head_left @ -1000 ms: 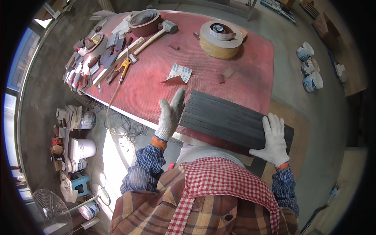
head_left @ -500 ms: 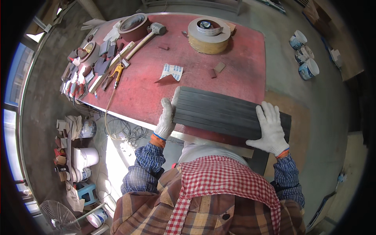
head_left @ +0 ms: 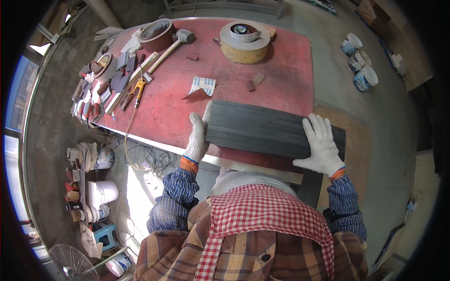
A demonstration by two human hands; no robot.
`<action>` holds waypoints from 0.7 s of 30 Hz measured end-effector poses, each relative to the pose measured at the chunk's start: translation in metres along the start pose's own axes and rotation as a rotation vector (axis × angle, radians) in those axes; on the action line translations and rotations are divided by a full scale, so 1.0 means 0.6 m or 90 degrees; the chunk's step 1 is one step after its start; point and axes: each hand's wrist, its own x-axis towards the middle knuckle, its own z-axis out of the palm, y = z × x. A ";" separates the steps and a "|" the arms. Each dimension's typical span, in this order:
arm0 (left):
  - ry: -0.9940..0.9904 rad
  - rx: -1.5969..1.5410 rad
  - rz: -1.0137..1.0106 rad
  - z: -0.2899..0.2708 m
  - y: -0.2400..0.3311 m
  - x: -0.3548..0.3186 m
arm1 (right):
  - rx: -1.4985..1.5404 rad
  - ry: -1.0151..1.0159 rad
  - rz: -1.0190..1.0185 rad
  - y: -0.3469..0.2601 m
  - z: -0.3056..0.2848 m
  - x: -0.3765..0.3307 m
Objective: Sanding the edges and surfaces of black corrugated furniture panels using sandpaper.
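Several dark grey, narrow slats (head_left: 258,126) lie side by side at the table's near edge, their long sides running left to right. My left hand (head_left: 198,136), in a white knitted glove, rests against their left end with fingers straight and thumb apart. Flat over the right part of the slats is my right hand (head_left: 322,145), gloved alike, its fingers spread and thumb pointing left. Beyond the slats, a curled piece of sandpaper (head_left: 202,86) with a printed white back lies on the red table (head_left: 173,110).
A wide roll of abrasive (head_left: 244,49) stands at the far side. A mallet (head_left: 171,49), a yellow air blow gun (head_left: 139,89) with its hose and sanding pieces crowd the left. Buckets (head_left: 365,78) stand on the floor at right; a fan (head_left: 70,262) is lower left.
The view has shifted slightly, so the table and its things sit a little further left. Both hands keep their places at the slats.
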 end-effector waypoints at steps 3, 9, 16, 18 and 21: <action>-0.004 0.019 0.014 -0.005 -0.007 0.007 | -0.005 -0.003 0.002 0.001 0.000 0.001; -0.007 -0.023 0.123 -0.032 -0.009 0.000 | 0.008 -0.017 0.012 0.001 -0.003 0.002; 0.019 0.021 0.141 0.008 -0.053 -0.033 | 0.020 -0.024 0.022 0.011 0.001 -0.001; 0.023 0.016 0.121 0.006 -0.059 -0.030 | 0.023 -0.006 0.006 0.011 0.001 -0.001; -0.023 -0.016 0.122 -0.015 -0.054 -0.020 | 0.007 -0.040 0.030 0.008 -0.001 0.003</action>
